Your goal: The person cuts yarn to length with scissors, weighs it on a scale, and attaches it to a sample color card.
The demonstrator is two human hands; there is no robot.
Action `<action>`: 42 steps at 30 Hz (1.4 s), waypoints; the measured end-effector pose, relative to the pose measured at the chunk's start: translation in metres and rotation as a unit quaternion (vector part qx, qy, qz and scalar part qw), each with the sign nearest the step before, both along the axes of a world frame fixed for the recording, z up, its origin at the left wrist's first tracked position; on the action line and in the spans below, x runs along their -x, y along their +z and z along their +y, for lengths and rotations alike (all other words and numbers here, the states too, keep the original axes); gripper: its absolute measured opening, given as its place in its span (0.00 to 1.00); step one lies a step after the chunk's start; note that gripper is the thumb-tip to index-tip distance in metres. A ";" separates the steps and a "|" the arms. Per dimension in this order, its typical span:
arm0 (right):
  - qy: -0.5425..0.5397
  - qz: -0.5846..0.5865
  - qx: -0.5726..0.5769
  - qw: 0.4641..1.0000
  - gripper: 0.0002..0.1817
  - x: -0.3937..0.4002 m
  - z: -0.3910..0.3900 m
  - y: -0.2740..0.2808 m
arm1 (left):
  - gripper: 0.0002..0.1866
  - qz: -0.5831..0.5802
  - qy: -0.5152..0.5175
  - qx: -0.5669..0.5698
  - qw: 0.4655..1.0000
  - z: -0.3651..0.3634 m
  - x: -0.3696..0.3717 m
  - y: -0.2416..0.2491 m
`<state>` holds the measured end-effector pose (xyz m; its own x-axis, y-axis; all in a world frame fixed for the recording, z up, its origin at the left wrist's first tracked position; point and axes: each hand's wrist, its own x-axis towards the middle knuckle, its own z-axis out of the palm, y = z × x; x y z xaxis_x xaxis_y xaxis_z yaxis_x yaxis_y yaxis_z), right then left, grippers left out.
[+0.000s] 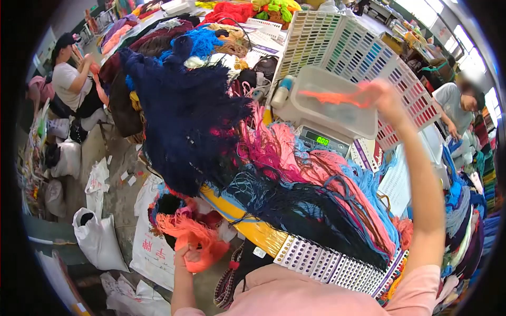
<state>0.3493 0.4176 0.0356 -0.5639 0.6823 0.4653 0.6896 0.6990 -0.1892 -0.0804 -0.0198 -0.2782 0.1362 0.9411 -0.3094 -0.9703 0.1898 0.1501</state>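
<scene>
My left hand (188,256) is closed around a loose hank of coral-orange yarn (203,238), low beside the table's near edge. Its loose ends spread up and to the left. My right hand (389,100), somewhat blurred, reaches out over a clear plastic tub (337,124). From its closed fingers a thin bunch of orange yarn (329,97) stretches left above the tub's open top. The tub rests on a digital scale (322,139) whose green display reads 0.00.
Navy yarn (184,110) and pink yarn (324,163) heap across the table. Colour sample cards (348,58) stand behind the tub, near a small bottle (283,92). White sacks (100,239) lie on the floor. One person (76,79) handles yarn at left; another person (458,108) is at right.
</scene>
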 end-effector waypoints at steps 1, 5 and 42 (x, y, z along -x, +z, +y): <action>-0.099 -0.009 0.081 0.992 0.09 0.012 -0.019 -0.031 | 0.09 -0.014 -0.018 -0.015 1.000 0.010 -0.010 0.006; -0.129 0.002 0.057 0.990 0.08 0.008 -0.061 -0.113 | 0.14 0.069 0.009 0.022 0.997 0.045 -0.057 0.085; -0.025 0.457 0.564 0.687 0.05 0.077 -0.242 -0.123 | 0.24 0.276 -0.160 -0.117 0.940 0.166 -0.214 0.167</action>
<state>0.2726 0.1759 -0.0874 -0.3502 0.9078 -0.2309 -0.0598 -0.2677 -0.9616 0.1338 0.1466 -0.1117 0.3036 0.9305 -0.2050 -0.6309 0.3576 0.6885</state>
